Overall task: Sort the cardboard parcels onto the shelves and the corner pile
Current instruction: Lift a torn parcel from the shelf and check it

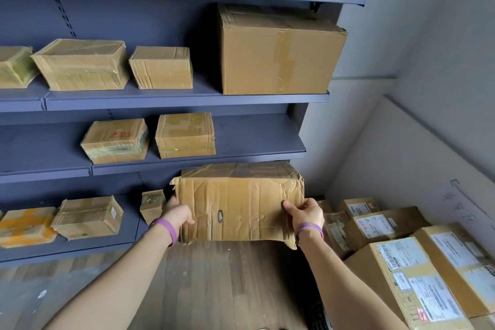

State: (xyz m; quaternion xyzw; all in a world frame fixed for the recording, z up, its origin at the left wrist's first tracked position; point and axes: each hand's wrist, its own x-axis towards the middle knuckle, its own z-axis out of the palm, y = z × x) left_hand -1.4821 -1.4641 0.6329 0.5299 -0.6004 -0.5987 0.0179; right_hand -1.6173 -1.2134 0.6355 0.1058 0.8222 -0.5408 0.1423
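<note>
A crumpled, creased cardboard parcel (238,201) hangs in the air in front of the lowest shelf (128,222), just under the edge of the shelf above (254,139). My left hand (178,213) grips its left end and my right hand (305,213) grips its right end, thumb on the near face. Both wrists wear purple bands. To the right, the corner pile (417,254) of labelled parcels lies on the floor against the wall.
Blue-grey shelves hold several taped parcels: a big box (276,51) on the upper right, two small ones (150,139) on the middle shelf, others (88,217) low on the left. A small box (152,205) stands beside my left hand. Wooden floor (227,284) lies below.
</note>
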